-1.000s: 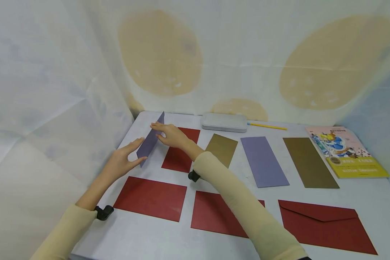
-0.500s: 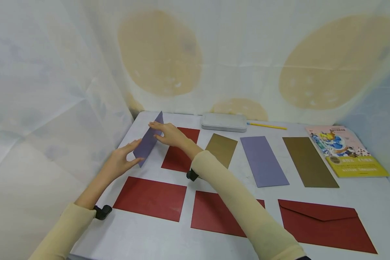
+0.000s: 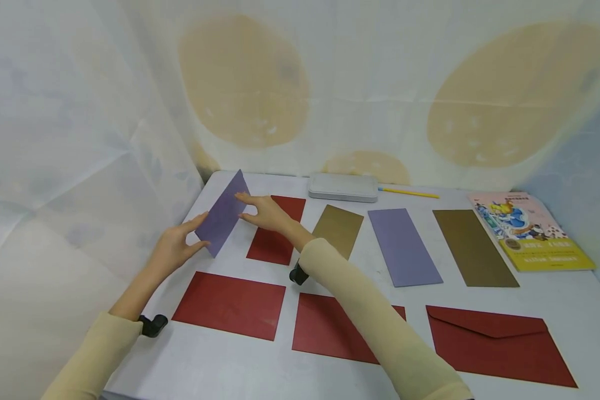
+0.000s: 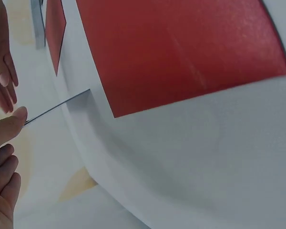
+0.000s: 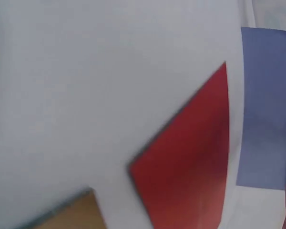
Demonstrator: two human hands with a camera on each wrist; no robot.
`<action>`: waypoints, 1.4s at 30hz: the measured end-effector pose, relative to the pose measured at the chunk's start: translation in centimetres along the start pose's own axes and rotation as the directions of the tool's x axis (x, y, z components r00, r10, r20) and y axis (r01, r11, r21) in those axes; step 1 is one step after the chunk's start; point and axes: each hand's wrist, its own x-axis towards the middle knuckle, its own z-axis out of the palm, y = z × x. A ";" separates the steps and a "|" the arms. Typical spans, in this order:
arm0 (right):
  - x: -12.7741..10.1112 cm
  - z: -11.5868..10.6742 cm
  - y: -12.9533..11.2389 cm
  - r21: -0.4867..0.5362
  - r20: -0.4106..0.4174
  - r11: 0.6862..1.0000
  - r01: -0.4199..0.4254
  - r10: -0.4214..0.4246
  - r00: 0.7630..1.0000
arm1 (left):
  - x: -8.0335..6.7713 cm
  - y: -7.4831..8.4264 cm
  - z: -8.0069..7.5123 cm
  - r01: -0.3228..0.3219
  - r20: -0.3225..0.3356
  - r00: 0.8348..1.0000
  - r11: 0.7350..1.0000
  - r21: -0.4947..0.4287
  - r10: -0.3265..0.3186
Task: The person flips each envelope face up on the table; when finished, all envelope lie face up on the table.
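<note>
A purple envelope (image 3: 223,216) stands tilted on its edge at the table's far left, between both hands. My left hand (image 3: 172,247) pinches its near left edge, with the thumb on it in the left wrist view. My right hand (image 3: 270,216) grips its right side, thumb and fingers spread along the edge; in the right wrist view most of this hand is out of frame. There the envelope (image 5: 264,109) shows a folded line like a flap at its right. A red envelope (image 3: 265,244) lies beneath the right hand, partly covered by it.
Nearer lie three red envelopes: one at left (image 3: 230,305), one partly under the right sleeve (image 3: 325,328), one with its flap up at right (image 3: 500,344). Gold (image 3: 337,228), purple (image 3: 405,247) and gold envelopes (image 3: 475,247), a grey tin (image 3: 343,188), a pencil (image 3: 410,193) and a book (image 3: 530,230) are farther back.
The purple envelope has turned so that more of its face shows, and its near end has shifted left with my left hand. My right hand has slid towards its right edge.
</note>
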 end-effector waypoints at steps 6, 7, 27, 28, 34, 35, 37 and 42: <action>-0.9 1.2 -0.1 0.016 0.105 0.999 -0.037 0.035 0.994 | -0.5 -1.1 -0.2 0.039 -0.046 0.998 0.999 0.024 -0.038; -1.0 1.4 -0.1 0.018 0.121 0.999 -0.034 0.031 0.992 | -0.6 -1.3 -0.2 0.049 -0.051 0.998 0.998 0.026 -0.048; -1.6 3.6 -1.4 0.023 0.355 0.999 -0.025 0.015 0.935 | -1.5 -2.9 -0.4 0.326 0.040 0.945 0.944 -0.053 -0.324; -1.7 3.7 -1.4 0.026 0.360 1.000 -0.017 0.007 0.933 | -1.5 -3.0 -0.2 0.337 0.050 0.941 0.940 -0.051 -0.334; -1.8 4.0 -1.7 0.008 0.377 1.000 0.015 -0.017 0.926 | -2.0 -3.4 0.8 0.400 0.119 0.912 0.915 -0.045 -0.393; -1.8 4.0 -1.8 -0.003 0.378 1.000 0.019 -0.016 0.925 | -2.0 -3.4 0.9 0.407 0.126 0.908 0.912 -0.046 -0.399; -1.8 4.0 -1.8 -0.016 0.382 1.000 0.020 -0.013 0.924 | -2.0 -3.5 1.0 0.416 0.136 0.904 0.908 -0.049 -0.406; -1.7 4.1 -1.9 -0.029 0.381 0.999 0.015 -0.003 0.924 | -2.0 -3.3 1.1 0.419 0.146 0.900 0.908 -0.030 -0.410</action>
